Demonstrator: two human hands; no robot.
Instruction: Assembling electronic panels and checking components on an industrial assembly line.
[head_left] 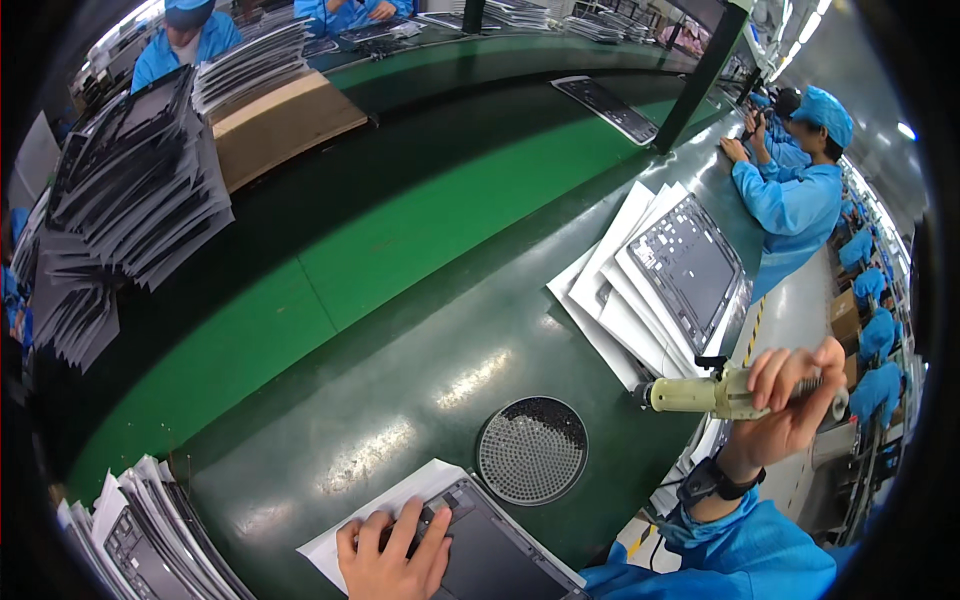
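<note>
My right hand (790, 395) is wrapped round a pale yellow-green electric screwdriver (690, 395), held off the bench at the right with its dark tip to the left. The bit itself is too small to make out. My left hand (395, 555) lies with its fingers spread on a flat dark device panel (490, 550) at the near edge, which rests on a white sheet (335, 550). Just beyond the panel stands a round dish (530, 475) with a perforated plate and small dark pieces, likely screws, along its far side.
Right of the dish lies a stack of panels (690, 270) between white sheets. More stacks stand near left (150, 550) and far left (140, 190). Beyond the bench runs a green conveyor belt (340, 260) with a lone panel (605, 108). A co-worker (800, 190) works at the far right.
</note>
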